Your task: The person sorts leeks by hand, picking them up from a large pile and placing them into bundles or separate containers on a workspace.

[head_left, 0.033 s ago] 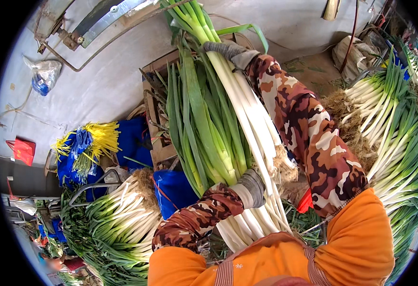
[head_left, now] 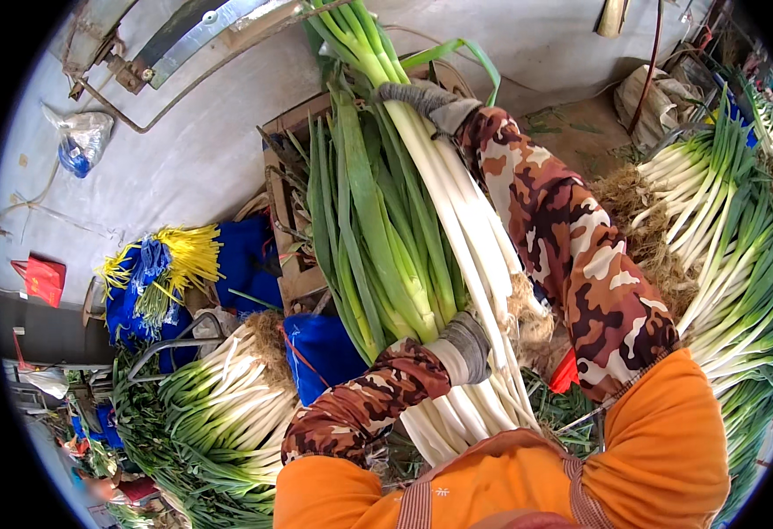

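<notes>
Both my hands wear grey gloves below camouflage sleeves. My right hand (head_left: 430, 101) is closed round the upper part of a bunch of long green onions (head_left: 444, 167), where white shanks turn into green leaves; their roots hang by my right forearm. My left hand (head_left: 467, 348), nearer my body, is closed on white shanks of green onions, its fingertips partly hidden. Under and left of the held bunch lies a second bundle of green onions (head_left: 369, 220), broad leaves pointing away, white shanks (head_left: 452, 419) toward my apron.
Heaps of green onions lie at left (head_left: 227, 397) and right (head_left: 713, 212). A wooden frame (head_left: 302, 282) supports the bundle. Yellow ties (head_left: 188, 256) rest on blue cloth (head_left: 250, 260) at left. A metal bar (head_left: 130, 123) juts out at upper left. A pale sack (head_left: 655, 101) stands at far right.
My right hand and the tops of the held green onions have shifted very slightly right and toward me. My left hand stays in place.
</notes>
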A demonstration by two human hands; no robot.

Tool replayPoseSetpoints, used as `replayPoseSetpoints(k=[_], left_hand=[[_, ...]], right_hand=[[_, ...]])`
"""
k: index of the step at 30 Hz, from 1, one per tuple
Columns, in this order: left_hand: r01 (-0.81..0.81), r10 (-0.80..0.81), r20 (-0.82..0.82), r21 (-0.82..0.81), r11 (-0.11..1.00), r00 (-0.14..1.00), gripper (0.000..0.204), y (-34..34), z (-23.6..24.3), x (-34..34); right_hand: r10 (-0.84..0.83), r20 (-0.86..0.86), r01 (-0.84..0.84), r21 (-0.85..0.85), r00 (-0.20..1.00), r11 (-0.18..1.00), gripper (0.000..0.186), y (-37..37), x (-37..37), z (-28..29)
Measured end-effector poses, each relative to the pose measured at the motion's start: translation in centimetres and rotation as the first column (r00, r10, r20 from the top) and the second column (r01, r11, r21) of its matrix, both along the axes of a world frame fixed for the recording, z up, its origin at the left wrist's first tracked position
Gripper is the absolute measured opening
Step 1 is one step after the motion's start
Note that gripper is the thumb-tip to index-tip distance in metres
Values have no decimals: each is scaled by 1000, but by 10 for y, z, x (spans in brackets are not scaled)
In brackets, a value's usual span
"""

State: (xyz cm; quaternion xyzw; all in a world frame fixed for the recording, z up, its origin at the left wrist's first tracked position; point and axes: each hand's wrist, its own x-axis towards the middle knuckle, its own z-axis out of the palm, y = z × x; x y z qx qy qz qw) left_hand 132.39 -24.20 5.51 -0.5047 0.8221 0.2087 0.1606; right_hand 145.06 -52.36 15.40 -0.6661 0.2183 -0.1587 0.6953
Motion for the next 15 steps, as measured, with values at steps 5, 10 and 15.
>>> replayPoseSetpoints(k=[5, 10, 15], left_hand=[[-144, 860, -499, 863, 484, -107, 39, 6, -71, -16], [-431, 364, -729, 104, 896, 580, 35, 9, -108, -16], [-103, 89, -121, -117, 988, 989, 32, -8, -11, -12]], right_hand=[[-6, -120, 9, 22, 993, 1000, 56, 11, -32, -62], [-156, -48, 156, 4, 987, 988, 72, 82, -120, -70], [-241, -126, 178, -376, 962, 909, 90, 154, -201, -116]])
